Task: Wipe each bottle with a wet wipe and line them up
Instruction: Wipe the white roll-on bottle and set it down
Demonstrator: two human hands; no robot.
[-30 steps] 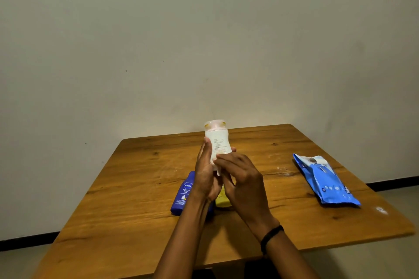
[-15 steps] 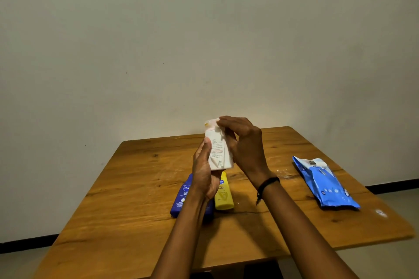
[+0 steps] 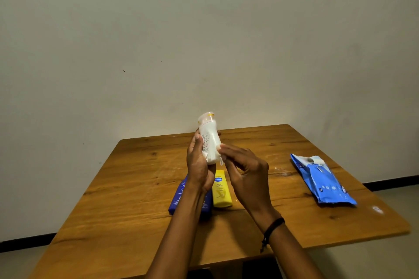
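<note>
One wooden table [image 3: 136, 188], perhaps against pale wall [image 3: 204, 41]

Both forearms reach forward, close together. The left grip [image 3: 199, 165] curls round the lower half of a white bottle [image 3: 209, 137], held raised. The right grip [image 3: 247, 176], fingers bent, pinches a wipe [image 3: 221, 160] against the bottle's lower end. A dark band [image 3: 273, 227] circles the right wrist.

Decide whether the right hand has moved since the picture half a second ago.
Yes. The right hand has dropped from the white bottle's cap to its lower end, nearer the yellow bottle lying on the table.
</note>
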